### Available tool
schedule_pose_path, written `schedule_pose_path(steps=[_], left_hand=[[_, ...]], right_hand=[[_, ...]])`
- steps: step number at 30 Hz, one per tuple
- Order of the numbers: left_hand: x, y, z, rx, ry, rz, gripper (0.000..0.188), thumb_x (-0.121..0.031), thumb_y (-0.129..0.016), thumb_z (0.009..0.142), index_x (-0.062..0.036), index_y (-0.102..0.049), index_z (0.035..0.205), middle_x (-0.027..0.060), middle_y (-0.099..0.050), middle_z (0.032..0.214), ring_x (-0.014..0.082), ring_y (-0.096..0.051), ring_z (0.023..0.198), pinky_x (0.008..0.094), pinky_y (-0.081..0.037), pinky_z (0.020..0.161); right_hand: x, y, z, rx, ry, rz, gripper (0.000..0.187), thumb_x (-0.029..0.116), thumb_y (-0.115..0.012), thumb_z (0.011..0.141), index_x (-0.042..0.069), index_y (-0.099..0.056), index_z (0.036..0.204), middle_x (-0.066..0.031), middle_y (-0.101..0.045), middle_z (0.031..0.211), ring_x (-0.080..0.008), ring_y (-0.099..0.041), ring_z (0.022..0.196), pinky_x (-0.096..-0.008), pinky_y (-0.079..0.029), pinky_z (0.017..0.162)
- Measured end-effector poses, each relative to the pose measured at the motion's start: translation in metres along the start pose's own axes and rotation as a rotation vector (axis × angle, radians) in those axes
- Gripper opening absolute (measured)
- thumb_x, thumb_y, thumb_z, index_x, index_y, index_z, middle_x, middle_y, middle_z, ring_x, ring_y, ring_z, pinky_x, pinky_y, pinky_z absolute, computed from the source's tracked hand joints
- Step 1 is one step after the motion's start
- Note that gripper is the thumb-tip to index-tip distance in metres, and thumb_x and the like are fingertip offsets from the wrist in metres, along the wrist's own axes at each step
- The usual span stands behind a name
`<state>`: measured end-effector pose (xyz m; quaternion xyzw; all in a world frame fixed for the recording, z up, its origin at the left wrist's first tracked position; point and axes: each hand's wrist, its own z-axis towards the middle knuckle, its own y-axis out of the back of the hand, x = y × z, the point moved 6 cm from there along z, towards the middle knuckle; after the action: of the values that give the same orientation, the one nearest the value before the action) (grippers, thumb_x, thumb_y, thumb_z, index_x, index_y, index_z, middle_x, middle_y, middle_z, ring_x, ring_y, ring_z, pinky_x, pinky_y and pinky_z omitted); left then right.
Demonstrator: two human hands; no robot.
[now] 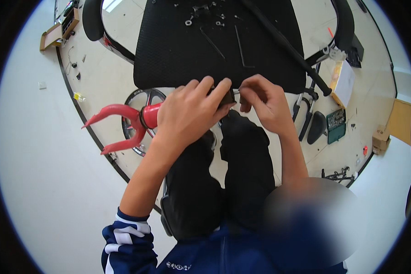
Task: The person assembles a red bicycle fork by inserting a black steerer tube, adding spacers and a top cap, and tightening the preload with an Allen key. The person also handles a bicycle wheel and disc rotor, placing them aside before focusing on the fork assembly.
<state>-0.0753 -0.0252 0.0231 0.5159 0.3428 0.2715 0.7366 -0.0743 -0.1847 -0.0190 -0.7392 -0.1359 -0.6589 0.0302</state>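
A red bicycle fork lies sideways above my lap, its two prongs pointing left. My left hand is wrapped around its red tube and a dark part at the right end. My right hand pinches a thin silver piece against that dark part; fingers hide most of it, so its kind cannot be told. Beyond my hands, on the black chair seat, lie two hex keys, one left and one right. Small metal fasteners are scattered farther back.
A black bar slants across the seat's right side. Below the chair at left is a spoked wheel. On the floor to the right lie a bicycle saddle, an opened green case and a white box.
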Motion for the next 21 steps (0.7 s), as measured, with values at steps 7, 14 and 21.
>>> schedule_pose_path(steps=[7,14,21], left_hand=[[0.0,0.003,0.001,-0.006,-0.022,0.011,0.043,-0.034,-0.076,0.083,-0.0113,-0.061,0.117,0.0025,-0.059,0.083,0.017,-0.063,0.07,0.0274,-0.051,0.058],[-0.003,0.002,-0.002,-0.006,-0.033,0.011,0.044,-0.035,-0.077,0.083,-0.0113,-0.062,0.117,0.0034,-0.06,0.084,0.0166,-0.065,0.067,0.0271,-0.052,0.056],[-0.003,0.003,-0.005,0.009,-0.014,0.02,0.044,-0.036,-0.076,0.084,-0.0115,-0.062,0.117,0.0037,-0.06,0.084,0.017,-0.066,0.069,0.0275,-0.053,0.057]], right_hand=[[0.004,0.0,-0.001,-0.046,0.052,0.092,0.024,0.021,-0.055,0.103,-0.001,-0.062,0.097,-0.0067,-0.066,0.077,-0.0115,-0.062,0.064,-0.0248,-0.049,0.06],[-0.016,0.001,0.0,0.059,-0.059,0.038,0.032,0.028,-0.056,0.104,-0.002,-0.064,0.1,-0.005,-0.065,0.075,-0.0095,-0.062,0.065,-0.024,-0.047,0.057],[-0.011,-0.005,0.004,0.138,-0.175,0.003,0.035,0.027,-0.056,0.102,0.0,-0.06,0.079,-0.0034,-0.059,0.064,-0.0094,-0.058,0.058,-0.0238,-0.044,0.052]])
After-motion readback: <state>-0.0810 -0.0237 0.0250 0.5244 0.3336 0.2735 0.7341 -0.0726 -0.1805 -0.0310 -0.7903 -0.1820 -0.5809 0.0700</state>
